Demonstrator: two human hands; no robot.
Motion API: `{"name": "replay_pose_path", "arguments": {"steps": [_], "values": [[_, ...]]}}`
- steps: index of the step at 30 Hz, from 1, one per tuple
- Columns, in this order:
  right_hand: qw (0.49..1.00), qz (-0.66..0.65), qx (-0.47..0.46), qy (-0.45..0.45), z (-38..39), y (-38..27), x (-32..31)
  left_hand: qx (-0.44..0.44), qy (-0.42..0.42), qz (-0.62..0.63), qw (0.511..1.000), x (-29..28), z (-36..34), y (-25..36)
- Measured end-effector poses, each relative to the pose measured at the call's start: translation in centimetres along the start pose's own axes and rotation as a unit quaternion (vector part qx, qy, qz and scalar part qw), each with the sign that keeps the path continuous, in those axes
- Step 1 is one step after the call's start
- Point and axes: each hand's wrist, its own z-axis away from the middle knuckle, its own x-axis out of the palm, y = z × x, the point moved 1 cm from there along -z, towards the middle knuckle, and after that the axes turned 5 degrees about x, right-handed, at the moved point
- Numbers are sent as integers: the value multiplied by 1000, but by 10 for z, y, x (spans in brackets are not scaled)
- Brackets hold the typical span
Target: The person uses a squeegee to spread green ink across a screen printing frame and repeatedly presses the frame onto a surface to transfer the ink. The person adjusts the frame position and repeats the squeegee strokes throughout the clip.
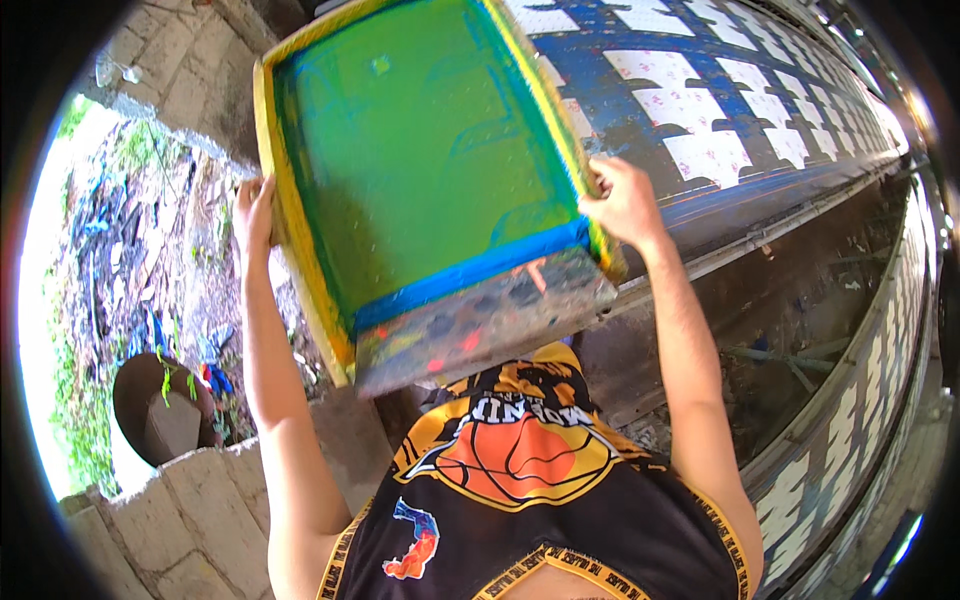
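I hold a screen-printing frame up before my body, with a green mesh, yellow-painted edges and blue bands inside. Across its near end is a paint-speckled grey board. My left hand is closed on the frame's left edge. My right hand grips its right edge, fingers partly hidden behind the rim. Beyond the frame, at the upper right, a long blue table carries rows of white cut fabric pieces with small prints.
At left, a broken block wall borders rubble and plants, beside a round dark container. A concrete block wall rises at upper left. Down the right run a metal rail and another long surface with white pieces.
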Motion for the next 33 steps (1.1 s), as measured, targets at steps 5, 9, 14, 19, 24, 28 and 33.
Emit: {"name": "replay_pose_path", "arguments": {"steps": [5, 9, 14, 19, 24, 28, 33], "values": [[999, 20, 23, -33, -42, 87, -27, -15, 26, -17, 999, 73, 6, 50], [997, 45, 35, -56, -42, 137, -44, -31, 20, -2, 999, 119, 33, 75], [996, 38, 44, -74, -34, 179, -61, -44, 4, -18, 999, 151, 60, 87], [996, -4, 32, -86, -20, 198, -54, -45, 8, -66, 997, 163, 77, 87], [996, 9, 40, -83, -7, 205, -48, -4, 3, -97, 995, 179, 80, 66], [994, 21, 53, -92, -5, 209, -42, 14, -5, -113, 994, 193, 78, 53], [982, 3, 99, -164, -11, 210, -48, -31, -33, -189, 981, 201, 78, 56]]}}
